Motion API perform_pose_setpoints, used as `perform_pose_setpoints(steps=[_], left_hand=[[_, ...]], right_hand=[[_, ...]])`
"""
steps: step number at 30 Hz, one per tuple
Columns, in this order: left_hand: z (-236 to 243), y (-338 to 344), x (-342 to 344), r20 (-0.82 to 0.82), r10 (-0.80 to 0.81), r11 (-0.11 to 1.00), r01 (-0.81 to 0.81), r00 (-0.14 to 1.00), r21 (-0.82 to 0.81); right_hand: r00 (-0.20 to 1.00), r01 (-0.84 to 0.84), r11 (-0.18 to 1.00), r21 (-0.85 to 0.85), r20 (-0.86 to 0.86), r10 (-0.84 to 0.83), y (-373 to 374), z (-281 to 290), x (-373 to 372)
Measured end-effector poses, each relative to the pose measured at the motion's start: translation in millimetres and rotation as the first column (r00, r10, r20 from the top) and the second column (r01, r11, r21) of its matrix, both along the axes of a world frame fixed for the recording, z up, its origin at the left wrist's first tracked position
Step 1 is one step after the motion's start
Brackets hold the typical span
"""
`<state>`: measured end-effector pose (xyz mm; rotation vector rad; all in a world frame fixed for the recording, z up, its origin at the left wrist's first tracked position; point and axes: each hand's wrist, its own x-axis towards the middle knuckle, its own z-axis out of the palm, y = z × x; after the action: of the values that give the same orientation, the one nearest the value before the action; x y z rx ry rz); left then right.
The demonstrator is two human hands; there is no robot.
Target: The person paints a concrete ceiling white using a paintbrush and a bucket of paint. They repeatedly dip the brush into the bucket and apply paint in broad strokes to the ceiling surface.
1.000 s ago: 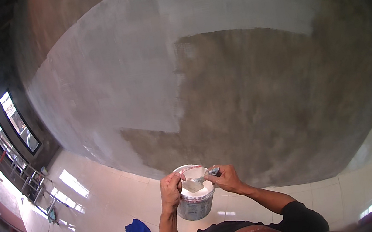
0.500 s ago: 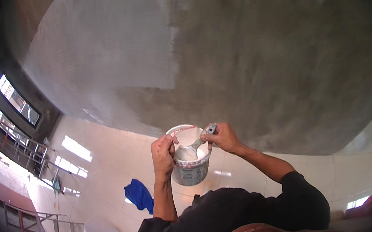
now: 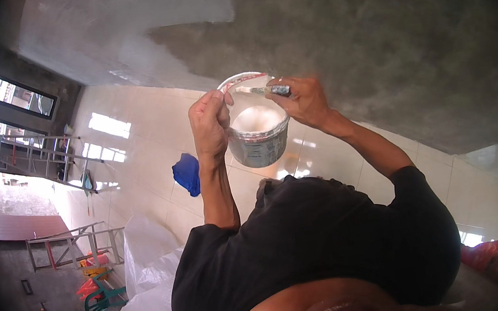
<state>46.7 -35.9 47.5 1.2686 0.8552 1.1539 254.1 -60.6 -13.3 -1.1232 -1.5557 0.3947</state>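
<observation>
A grey-and-white bucket point(image 3: 259, 150) with white, paint-like material inside hangs in front of me above the floor. My left hand point(image 3: 210, 121) is closed at its left side; whether the fingers grip the rim or the handle, I cannot tell. Over the bucket's far right rim, my right hand point(image 3: 305, 101) grips a flat paintbrush point(image 3: 260, 90) by its dark, smeared handle. The brush is seen nearly edge-on, with its whitish head pointing left across the bucket's mouth, above the white material.
Ahead rises a wall point(image 3: 340, 36), light grey at left and darker elsewhere. On the tiled floor lies a blue cloth point(image 3: 187, 175). Metal frames point(image 3: 40, 148), a green chair point(image 3: 101, 297) and clear plastic sheeting point(image 3: 151, 275) are at left. Something red point(image 3: 495, 258) lies at lower right.
The brush has come up out of the bucket and turned nearly edge-on. Both hands and the bucket sit higher in the picture, and the view has tilted down toward my body.
</observation>
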Motion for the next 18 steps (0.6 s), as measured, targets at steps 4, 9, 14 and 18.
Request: perform_pose_setpoints(steps=[4, 9, 14, 18], left_hand=[[-5.3, 6.0, -6.0, 0.051, -0.039, 0.998, 0.041, 0.998, -0.037], [-9.9, 14.9, -4.4, 0.083, -0.119, 0.993, 0.121, 0.989, -0.015], [-1.8, 14.5, -3.5, 0.066, -0.167, 0.986, 0.165, 0.984, 0.039], [-5.2, 12.4, -8.1, 0.099, -0.153, 0.988, 0.15, 0.983, 0.036]], right_hand=[[0.994, 0.02, 0.995, 0.101, 0.106, -0.031, -0.7, 0.2, -0.5], [0.982, -0.091, 0.971, -0.22, -0.179, 0.052, -14.7, 24.2, -5.4], [0.899, -0.221, 0.905, -0.363, -0.435, 0.045, -25.6, 37.9, -11.0], [0.887, -0.143, 0.957, -0.253, -0.461, 0.01, -43.5, 44.0, 9.8]])
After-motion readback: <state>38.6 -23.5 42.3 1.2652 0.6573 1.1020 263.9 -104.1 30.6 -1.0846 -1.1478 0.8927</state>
